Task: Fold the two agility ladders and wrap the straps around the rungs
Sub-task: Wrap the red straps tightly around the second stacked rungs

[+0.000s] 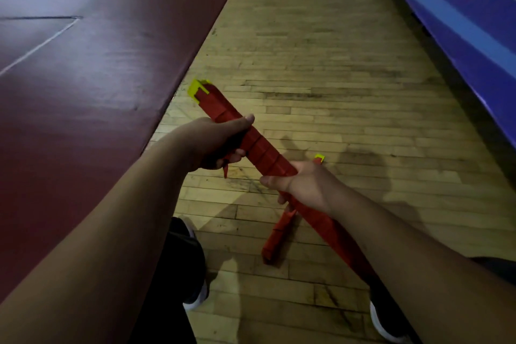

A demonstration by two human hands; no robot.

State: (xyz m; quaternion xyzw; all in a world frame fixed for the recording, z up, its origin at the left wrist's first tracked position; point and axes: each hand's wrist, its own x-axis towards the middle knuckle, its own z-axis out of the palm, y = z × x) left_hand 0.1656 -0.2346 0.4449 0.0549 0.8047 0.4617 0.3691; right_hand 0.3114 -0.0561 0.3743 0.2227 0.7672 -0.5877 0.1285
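A folded agility ladder (262, 149), a long stack of red rungs with a yellow end piece at its far left, is held diagonally above the wooden floor. My left hand (220, 142) grips the stack near its upper half, and a short red strap end hangs below that hand. My right hand (298, 186) grips the stack lower down, thumb pointing left. A second red ladder bundle (277, 234) lies on the floor beneath, crossing under the held one; its yellow tip (319, 158) shows just beyond my right hand.
A dark red padded mat (97, 78) fills the left side. A blue banner or mat (458, 17) slopes along the upper right. Wooden floor (321, 64) runs between them. My shoes (195, 293) stand at the bottom.
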